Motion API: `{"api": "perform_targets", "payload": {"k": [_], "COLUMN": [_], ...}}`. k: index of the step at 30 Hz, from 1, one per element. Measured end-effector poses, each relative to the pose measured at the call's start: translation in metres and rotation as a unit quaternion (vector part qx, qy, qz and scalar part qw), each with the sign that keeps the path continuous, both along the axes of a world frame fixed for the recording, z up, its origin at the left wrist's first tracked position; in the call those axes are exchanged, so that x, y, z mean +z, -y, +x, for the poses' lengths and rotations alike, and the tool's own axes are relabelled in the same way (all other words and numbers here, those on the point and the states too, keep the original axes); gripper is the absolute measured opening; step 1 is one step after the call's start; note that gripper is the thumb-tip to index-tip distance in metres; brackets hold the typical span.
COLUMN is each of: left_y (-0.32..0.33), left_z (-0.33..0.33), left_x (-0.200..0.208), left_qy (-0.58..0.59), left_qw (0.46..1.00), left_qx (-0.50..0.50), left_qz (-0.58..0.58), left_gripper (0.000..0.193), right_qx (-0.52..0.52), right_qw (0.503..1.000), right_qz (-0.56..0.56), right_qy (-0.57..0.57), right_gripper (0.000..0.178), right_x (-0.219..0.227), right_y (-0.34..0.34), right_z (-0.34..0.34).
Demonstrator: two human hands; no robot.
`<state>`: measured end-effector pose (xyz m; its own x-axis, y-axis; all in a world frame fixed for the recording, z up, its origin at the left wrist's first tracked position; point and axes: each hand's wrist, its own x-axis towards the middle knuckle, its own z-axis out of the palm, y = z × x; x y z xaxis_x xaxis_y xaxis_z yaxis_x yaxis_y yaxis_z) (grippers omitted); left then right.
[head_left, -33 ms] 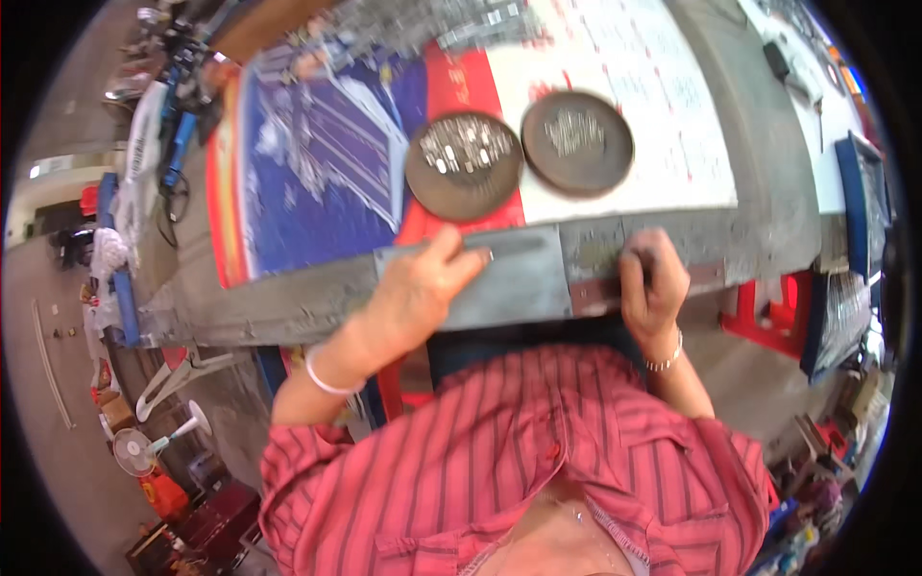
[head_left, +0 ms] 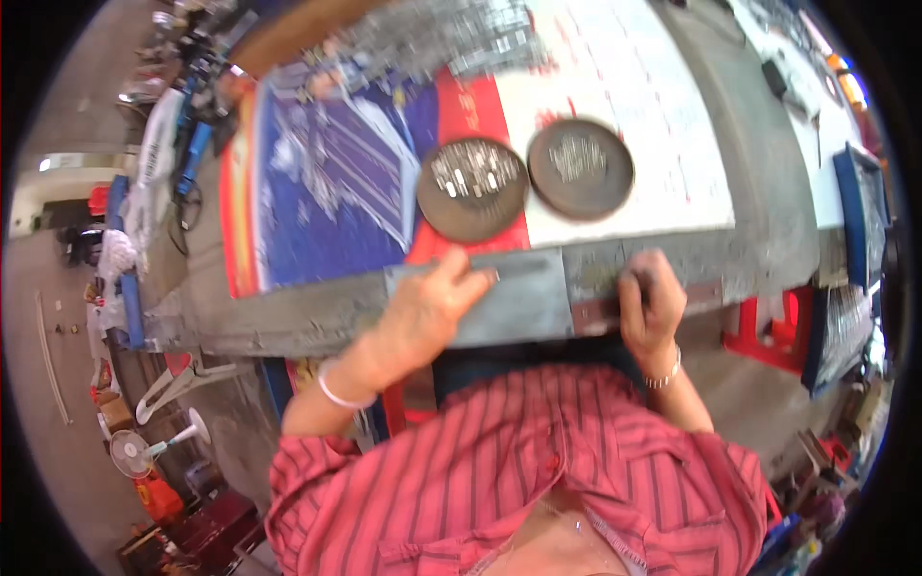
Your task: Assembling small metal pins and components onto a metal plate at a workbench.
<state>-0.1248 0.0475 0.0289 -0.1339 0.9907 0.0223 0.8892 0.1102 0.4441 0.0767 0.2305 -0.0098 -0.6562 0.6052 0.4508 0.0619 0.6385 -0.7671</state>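
My left hand (head_left: 429, 305) rests over a grey metal plate (head_left: 528, 298) at the bench's near edge. Its thumb and forefinger reach forward with a gap between them, and nothing shows in it. To the right, my right hand (head_left: 654, 302) is curled closed above the bench edge, thumb against bent fingers; whatever it may hold is hidden. Just beyond the plate sits a round brown dish (head_left: 473, 219) with small shiny metal pieces (head_left: 475, 168). A second brown dish (head_left: 581, 197) beside it carries thin metal pieces (head_left: 576, 156).
Blue, red and white printed sheets (head_left: 322, 235) cover the bench (head_left: 288, 322). Many clear or metallic pieces (head_left: 442, 43) are heaped at the far side. Blue-handled tools (head_left: 197, 154) lie far left. A red stool (head_left: 768, 331) and blue trays (head_left: 860, 211) stand at the right.
The bench, dishes and both hands appear slightly lower in the picture, the whole view having shifted. Both hands keep the same pose.
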Motion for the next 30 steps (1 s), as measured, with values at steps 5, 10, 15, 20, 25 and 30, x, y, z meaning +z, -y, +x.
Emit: {"api": "perform_targets", "payload": {"k": [5, 10, 15, 20, 25, 30], "left_y": [0.005, 0.007, 0.001, 0.006, 0.000, 0.005], "left_z": [0.033, 0.072, 0.091, 0.118, 0.135, 0.142], "left_x": [-0.008, 0.002, 0.009, 0.001, -0.009, -0.013], "left_qy": [0.241, 0.602, 0.647, 0.622, 0.487, 0.512], "left_qw": [0.954, 0.761, 0.709, 0.715, 0.773, 0.738], "left_qx": [0.105, 0.158, 0.144, 0.152, 0.207, 0.220], "left_qz": [0.141, 0.183, 0.240, 0.282, 0.350, 0.381], "left_gripper": [0.027, 0.032, 0.034, 0.029, 0.029, 0.025], "right_qx": [0.013, 0.153, 0.150, 0.150, 0.134, 0.139], "right_qw": [0.996, 0.974, 0.970, 0.974, 0.978, 0.975], "right_qz": [-0.082, -0.162, -0.186, -0.128, -0.133, 0.037], "right_qy": [0.014, -0.037, -0.039, -0.108, -0.086, -0.171], "right_gripper": [0.009, 0.005, 0.008, 0.013, 0.014, 0.018], "right_x": [-0.004, 0.040, 0.044, 0.050, 0.048, 0.031], "right_y": [0.010, 0.044, 0.052, 0.060, 0.061, 0.064], "right_z": [0.008, -0.011, -0.026, -0.026, -0.027, -0.027]}}
